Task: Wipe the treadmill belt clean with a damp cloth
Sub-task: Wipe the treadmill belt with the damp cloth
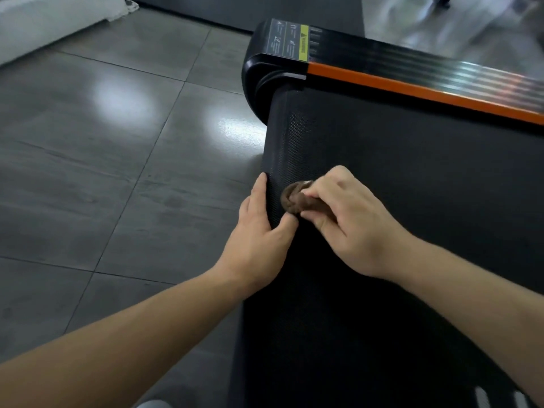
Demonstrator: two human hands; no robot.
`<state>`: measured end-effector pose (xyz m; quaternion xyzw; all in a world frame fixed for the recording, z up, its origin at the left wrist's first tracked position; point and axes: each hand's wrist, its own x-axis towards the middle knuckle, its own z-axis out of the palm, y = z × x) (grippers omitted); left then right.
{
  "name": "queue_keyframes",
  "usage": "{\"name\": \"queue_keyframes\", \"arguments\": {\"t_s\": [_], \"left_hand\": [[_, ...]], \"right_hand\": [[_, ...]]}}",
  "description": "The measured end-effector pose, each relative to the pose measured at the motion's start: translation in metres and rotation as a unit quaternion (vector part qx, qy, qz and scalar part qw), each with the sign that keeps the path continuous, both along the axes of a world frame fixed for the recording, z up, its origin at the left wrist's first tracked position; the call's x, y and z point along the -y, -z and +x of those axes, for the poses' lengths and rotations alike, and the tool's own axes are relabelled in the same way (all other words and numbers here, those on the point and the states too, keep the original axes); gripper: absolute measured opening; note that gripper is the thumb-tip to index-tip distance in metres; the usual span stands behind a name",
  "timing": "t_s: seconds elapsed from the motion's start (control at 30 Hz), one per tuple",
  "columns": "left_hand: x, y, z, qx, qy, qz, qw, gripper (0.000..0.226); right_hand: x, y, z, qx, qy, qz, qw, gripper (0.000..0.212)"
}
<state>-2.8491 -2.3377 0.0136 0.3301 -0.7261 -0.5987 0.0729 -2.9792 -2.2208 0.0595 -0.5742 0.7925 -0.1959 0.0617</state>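
Presses the brown cloth, bunched in the curled right hand, on the belt near its nine o'clock edge. Grips that edge with the left hand, at the cloth's eight o'clock; could get nipped there if the belt rolls.

Treadmill belt sits above the floor, which extends to its left. Left grip clasps the belt's end edge, thumb on top. Cloth rests on the belt just inside that edge, held under the right grip. Side rail borders the far edge, with a label at its end corner.
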Motion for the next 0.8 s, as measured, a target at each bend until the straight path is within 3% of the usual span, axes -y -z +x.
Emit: {"name": "queue_keyframes", "arguments": {"t_s": [0.2,0.4,0.43,0.53,0.6,0.73,0.8], "left_hand": [[-0.013,0.009,0.027,-0.022,-0.027,0.072,0.997,0.087],[-0.026,0.002,0.044,0.005,-0.017,0.097,0.995,0.074],[-0.03,0.002,0.049,0.003,-0.02,0.094,0.995,0.074],[-0.035,0.003,0.053,-0.012,-0.026,0.071,0.997,0.074],[-0.034,0.007,0.052,-0.012,-0.03,0.056,0.998,0.075],[-0.034,0.006,0.052,-0.015,-0.023,0.042,0.999,0.083],[-0.034,0.005,0.052,-0.014,-0.024,0.048,0.998,0.084]], "right_hand": [[0.062,0.0,-0.043,-0.025,-0.022,-0.002,0.999,0.035],[0.153,0.001,-0.094,-0.106,0.157,0.002,0.982,0.028],[0.15,0.004,-0.086,-0.129,0.142,0.009,0.981,0.029],[0.124,0.009,-0.053,-0.179,-0.033,0.04,0.982,0.031],[0.128,-0.001,-0.063,-0.187,-0.064,0.064,0.978,0.032],[0.161,-0.012,-0.098,-0.146,0.079,0.038,0.985,0.029],[0.157,-0.004,-0.08,-0.152,0.098,0.023,0.983,0.029]]}}
